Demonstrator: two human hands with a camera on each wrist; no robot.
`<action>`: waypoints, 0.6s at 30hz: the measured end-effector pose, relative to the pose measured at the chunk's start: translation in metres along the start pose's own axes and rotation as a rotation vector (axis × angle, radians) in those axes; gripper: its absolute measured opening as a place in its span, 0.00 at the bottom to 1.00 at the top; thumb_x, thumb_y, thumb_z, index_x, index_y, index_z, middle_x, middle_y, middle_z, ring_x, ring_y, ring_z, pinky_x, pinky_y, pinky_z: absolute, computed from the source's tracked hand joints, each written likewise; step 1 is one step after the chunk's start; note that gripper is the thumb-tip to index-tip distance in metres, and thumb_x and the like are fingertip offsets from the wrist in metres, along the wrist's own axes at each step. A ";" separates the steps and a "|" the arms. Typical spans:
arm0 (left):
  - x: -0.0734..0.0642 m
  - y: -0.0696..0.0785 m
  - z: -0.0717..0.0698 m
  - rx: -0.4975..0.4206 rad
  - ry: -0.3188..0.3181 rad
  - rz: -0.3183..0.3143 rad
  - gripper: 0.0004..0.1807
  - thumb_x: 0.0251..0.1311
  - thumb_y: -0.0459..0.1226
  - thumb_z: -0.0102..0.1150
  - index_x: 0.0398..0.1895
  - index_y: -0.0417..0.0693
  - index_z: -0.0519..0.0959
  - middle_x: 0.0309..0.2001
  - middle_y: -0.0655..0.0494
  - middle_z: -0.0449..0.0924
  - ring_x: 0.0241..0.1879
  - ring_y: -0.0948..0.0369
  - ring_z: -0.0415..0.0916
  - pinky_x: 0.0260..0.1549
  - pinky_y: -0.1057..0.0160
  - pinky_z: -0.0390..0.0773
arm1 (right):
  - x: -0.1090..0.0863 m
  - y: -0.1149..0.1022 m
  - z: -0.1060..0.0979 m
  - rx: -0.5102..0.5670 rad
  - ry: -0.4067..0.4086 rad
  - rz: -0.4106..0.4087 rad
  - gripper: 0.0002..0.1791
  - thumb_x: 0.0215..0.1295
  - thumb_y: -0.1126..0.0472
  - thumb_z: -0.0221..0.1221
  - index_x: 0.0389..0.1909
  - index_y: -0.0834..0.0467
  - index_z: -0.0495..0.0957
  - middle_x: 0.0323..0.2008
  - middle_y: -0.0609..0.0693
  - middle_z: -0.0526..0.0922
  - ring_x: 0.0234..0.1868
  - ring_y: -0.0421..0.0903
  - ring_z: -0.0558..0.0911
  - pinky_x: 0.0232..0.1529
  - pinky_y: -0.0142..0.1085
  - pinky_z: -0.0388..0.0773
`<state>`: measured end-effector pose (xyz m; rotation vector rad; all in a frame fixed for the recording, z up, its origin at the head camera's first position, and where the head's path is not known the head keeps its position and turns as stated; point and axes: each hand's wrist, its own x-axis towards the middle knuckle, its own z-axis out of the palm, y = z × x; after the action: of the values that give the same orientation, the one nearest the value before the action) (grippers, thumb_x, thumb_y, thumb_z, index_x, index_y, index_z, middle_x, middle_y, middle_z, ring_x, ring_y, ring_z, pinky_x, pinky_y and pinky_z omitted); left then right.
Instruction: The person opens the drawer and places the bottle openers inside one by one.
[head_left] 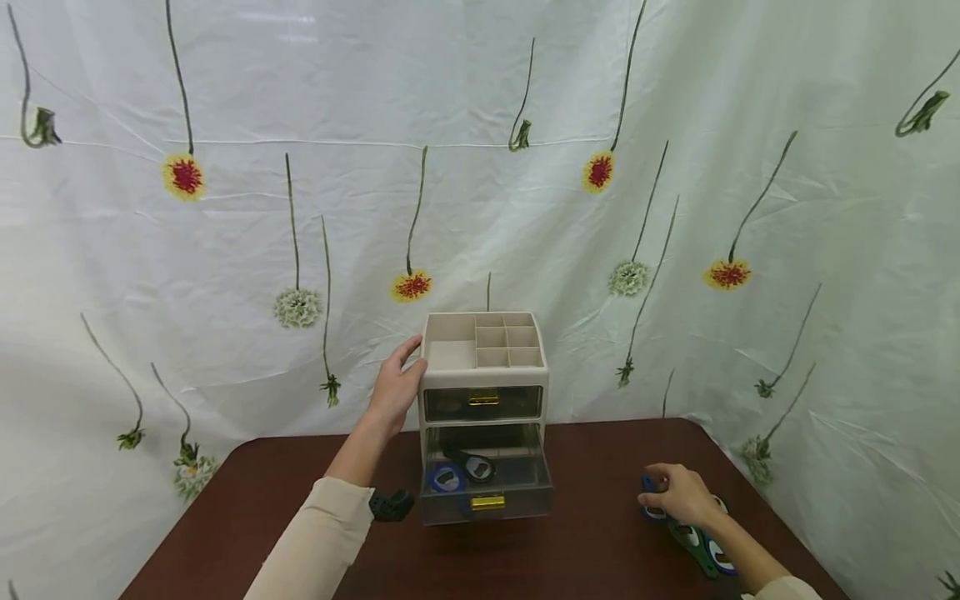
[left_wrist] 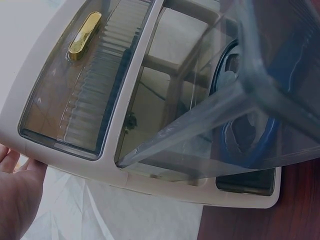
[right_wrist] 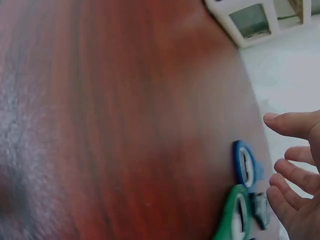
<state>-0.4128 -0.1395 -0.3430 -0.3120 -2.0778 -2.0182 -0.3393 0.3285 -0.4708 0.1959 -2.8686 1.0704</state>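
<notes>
Cream plastic forms the organizer [head_left: 483,380], which is set near the back edge of the dark red-brown table [head_left: 592,492]. Its left side is touched by the left hand [head_left: 397,387], the thumb laid by the front edge and the fingers farther back along the wall, not closed round it. By the right edge of the table a cluster of ring-ended tools is reached by the right hand [head_left: 681,495]; its thumb and fingers are held apart, with nothing seen clamped between them. Whether the nearest blue tool [right_wrist: 237,162] is touched cannot be told. Between the cluster and the organizer a wide stretch of table is left for sideways movement; a narrower strip is seen in front of the pulled-out drawer [head_left: 525,503].

Three drawer levels are shown: the top drawer [head_left: 450,406] pushed in, the middle one drawn out, and a dark lowest panel [left_wrist: 247,183] partly hidden. Two gold handles are seen. In the drawn-out drawer two tools are made out, one blue [head_left: 435,479] and one black [head_left: 461,459]. In the cluster at least three are counted: two blue and one green [head_left: 702,555]; others may be covered. The top tray is divided into one large and six small compartments.
</notes>
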 end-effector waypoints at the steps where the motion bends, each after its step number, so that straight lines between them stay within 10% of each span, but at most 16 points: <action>1: 0.000 0.000 0.000 -0.001 -0.002 -0.003 0.31 0.78 0.36 0.48 0.81 0.46 0.59 0.81 0.50 0.51 0.75 0.48 0.58 0.67 0.43 0.65 | 0.000 0.003 0.002 -0.015 -0.002 0.003 0.34 0.59 0.58 0.75 0.61 0.73 0.77 0.52 0.66 0.83 0.51 0.64 0.82 0.43 0.53 0.82; 18: -0.002 0.002 -0.001 -0.003 -0.003 0.001 0.31 0.77 0.36 0.48 0.82 0.47 0.59 0.81 0.49 0.51 0.73 0.47 0.62 0.65 0.42 0.67 | 0.007 0.006 0.021 -0.144 0.042 0.036 0.32 0.51 0.60 0.78 0.50 0.79 0.80 0.42 0.66 0.85 0.40 0.61 0.84 0.39 0.52 0.81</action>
<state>-0.4101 -0.1402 -0.3422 -0.3171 -2.0762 -2.0225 -0.3476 0.3184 -0.4895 0.1112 -2.9063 0.8575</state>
